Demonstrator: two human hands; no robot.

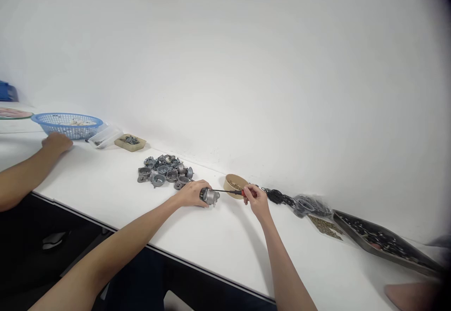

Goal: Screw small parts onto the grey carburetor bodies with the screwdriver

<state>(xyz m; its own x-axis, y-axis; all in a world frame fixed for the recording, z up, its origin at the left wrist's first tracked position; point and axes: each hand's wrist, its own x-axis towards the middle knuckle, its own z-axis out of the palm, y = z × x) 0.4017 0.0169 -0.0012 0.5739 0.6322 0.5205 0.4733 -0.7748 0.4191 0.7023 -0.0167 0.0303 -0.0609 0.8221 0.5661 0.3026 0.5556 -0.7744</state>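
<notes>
Grey metal part point(210, 196) gripped in my left hand point(193, 192), right hand point(256, 201) closed on screwdriver point(230, 191) at its end, pile of parts point(165, 170) waiting.

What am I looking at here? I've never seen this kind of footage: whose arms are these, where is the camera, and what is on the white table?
There is no machine: a person works with bare hands, and the single camera sits on their head, looking forward and down. The left hand grips a small grey metal part on the long white table. The right hand holds a thin red-handled screwdriver with its tip at that part. Behind lies a pile of similar grey metal castings, a small tan bowl of tiny brass-coloured pieces, black rubber rings and a dark tray. Far left, another person's hand rests near a blue plastic basket.
</notes>
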